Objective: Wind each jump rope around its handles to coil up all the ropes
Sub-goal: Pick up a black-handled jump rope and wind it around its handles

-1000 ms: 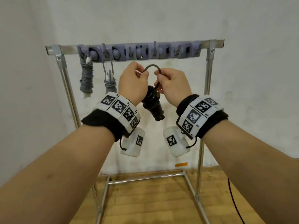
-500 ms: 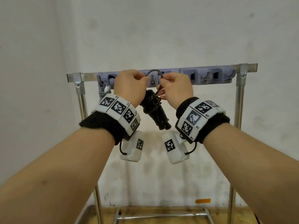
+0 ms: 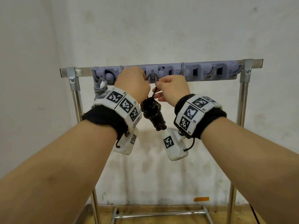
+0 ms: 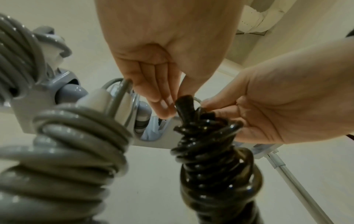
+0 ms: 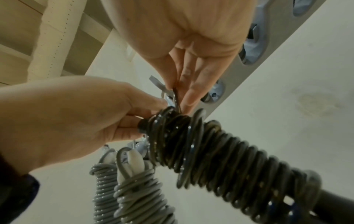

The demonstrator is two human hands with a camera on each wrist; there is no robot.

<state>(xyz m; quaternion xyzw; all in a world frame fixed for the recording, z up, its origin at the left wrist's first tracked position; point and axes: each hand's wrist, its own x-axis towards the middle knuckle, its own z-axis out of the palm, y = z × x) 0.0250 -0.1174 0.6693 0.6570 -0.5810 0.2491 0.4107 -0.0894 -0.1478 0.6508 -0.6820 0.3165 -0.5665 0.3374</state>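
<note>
A black jump rope [image 3: 152, 113] wound tightly round its two handles hangs between my hands, just under the grey hook rail [image 3: 194, 72]. Its free loop [image 3: 152, 76] lies over a hook on the rail. My left hand [image 3: 134, 84] pinches the rope loop at the top of the coil [image 4: 193, 121]. My right hand [image 3: 171, 88] pinches the strand just above the coil [image 5: 191, 136]. Two grey coiled ropes [image 5: 134, 189] hang on hooks to the left; one grey coil [image 4: 57, 151] is close beside my left hand.
The rail is bolted to a metal rack [image 3: 76, 97] with upright legs and floor bars, standing against a pale wall. Several hooks [image 3: 212, 72] on the rail's right half hold nothing. The floor [image 3: 145, 215] is wooden, with a dark cable at the lower right.
Both hands have lifted the black coiled rope up to the rail, and its loop now sits over a hook. My head has tilted up, so the rack sits lower in view.
</note>
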